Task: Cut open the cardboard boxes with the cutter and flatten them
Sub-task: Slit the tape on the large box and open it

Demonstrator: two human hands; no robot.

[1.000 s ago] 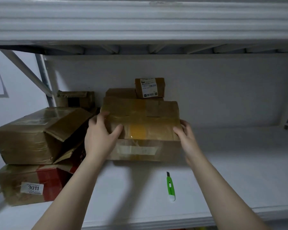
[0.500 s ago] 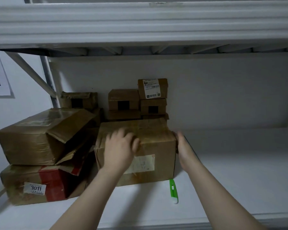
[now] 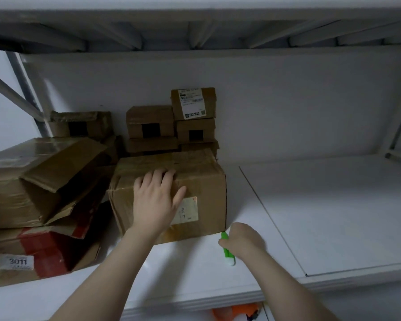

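On the white shelf, the right hand curls its fingers over the green cutter, pinching it at the 5 o'clock corner of the cardboard box. The left hand lies on the front of that box, fingers spread. At 12 o'clock stand small boxes, and at 9 o'clock damaged boxes.
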